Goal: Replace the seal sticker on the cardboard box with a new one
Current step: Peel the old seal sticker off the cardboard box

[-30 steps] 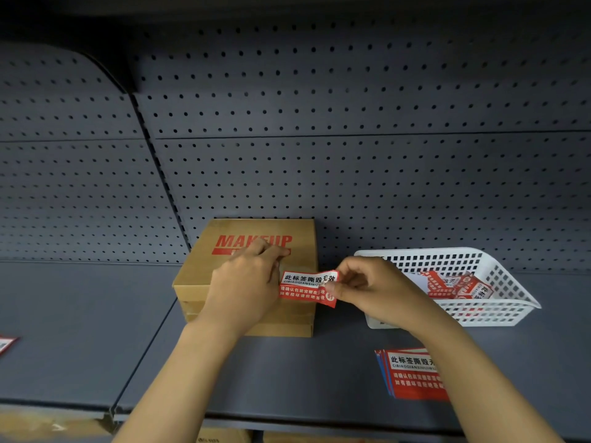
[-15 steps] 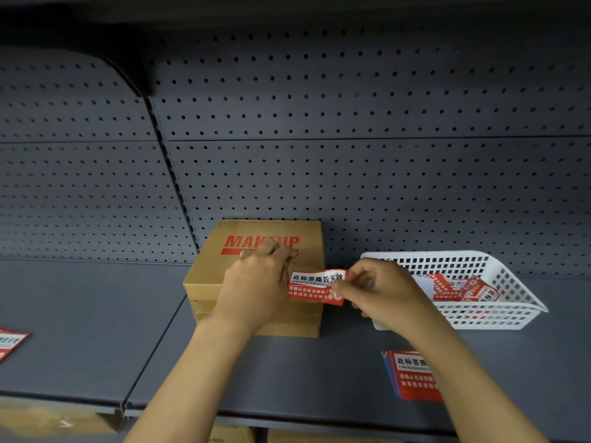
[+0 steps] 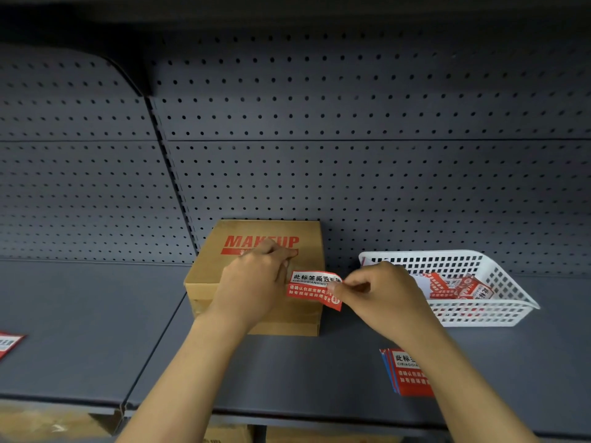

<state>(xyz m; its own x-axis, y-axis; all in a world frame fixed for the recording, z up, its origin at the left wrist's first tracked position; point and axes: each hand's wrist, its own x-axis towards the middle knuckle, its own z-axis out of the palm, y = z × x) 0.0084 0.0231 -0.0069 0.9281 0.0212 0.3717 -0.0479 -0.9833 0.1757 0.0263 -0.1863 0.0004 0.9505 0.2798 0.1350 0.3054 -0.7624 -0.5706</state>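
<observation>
Currently, step in hand: a judgement only, but the seal sticker [image 3: 311, 287] looks to be either peeling away from the cardboard box [image 3: 262, 276] or going onto it; which one cannot be told from this view.
Cardboard box: sits on the grey shelf [image 3: 96, 330] against the pegboard back wall [image 3: 351, 174], red "MAKEUP" print on its top.
Seal sticker: red and white, at the near right part of the box top, its right end lifted and curling past the box's right edge.
Left hand [image 3: 256, 282]: rests palm-down on the box top, fingers curled, fingertips at the sticker's left end; whether it pinches the sticker or only presses it down is hidden.
Right hand [image 3: 377, 292]: closed in a thumb-and-finger pinch on the sticker's right end, the other fingers folded in.
White basket [image 3: 499, 282]: just right of the box, holding crumpled red stickers.
Sticker stack [image 3: 406, 372]: flat on the shelf, near and right of the box, partly under the right forearm.
Loose sticker [image 3: 8, 343]: at the far left edge of the shelf.
Next move calls for: a steady low pull or a smooth press-down, with the left hand bracing the box so it does not slide.
</observation>
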